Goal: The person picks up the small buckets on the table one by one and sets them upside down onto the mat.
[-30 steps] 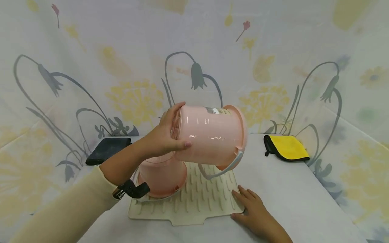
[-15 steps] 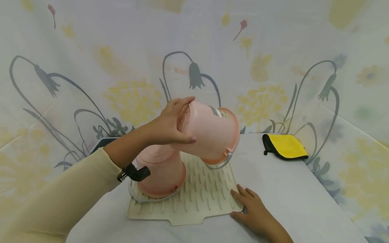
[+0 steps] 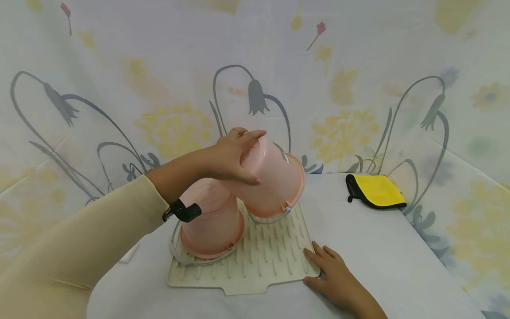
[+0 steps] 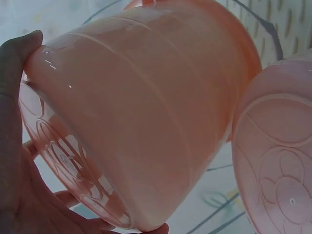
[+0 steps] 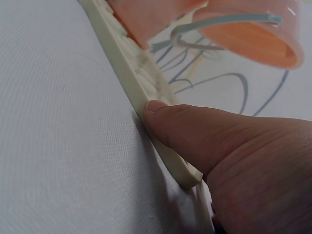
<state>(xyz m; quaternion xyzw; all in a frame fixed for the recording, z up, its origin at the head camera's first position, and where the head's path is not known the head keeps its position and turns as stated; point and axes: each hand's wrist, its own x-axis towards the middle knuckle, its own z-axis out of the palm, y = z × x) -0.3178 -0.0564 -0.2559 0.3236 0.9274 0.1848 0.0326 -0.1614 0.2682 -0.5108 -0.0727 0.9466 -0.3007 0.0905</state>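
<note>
My left hand [image 3: 235, 155] grips the base of a pink plastic bucket [image 3: 275, 181], held mouth-down and tilted over the far right part of a cream ribbed drying mat [image 3: 275, 261]. In the left wrist view the same bucket [image 4: 141, 117] fills the frame, with my thumb and fingers [image 4: 14, 161] wrapped round its patterned bottom. A second pink bucket [image 3: 211, 221] stands upside down on the mat's left side, its grey handle lying round it. My right hand [image 3: 330, 274] rests flat at the mat's near right corner, and my thumb [image 5: 195, 126] presses against the mat's edge [image 5: 141, 92].
A yellow cloth with a black border [image 3: 376, 191] lies at the back right of the white table [image 3: 378, 248]. A flowered curtain [image 3: 159, 79] closes off the back and sides. A dark object at the back left is hidden behind my left arm.
My left hand has turned the bucket from lying sideways to mouth-down and lowered it toward the mat's far right. The right hand has stayed at the mat's corner.
</note>
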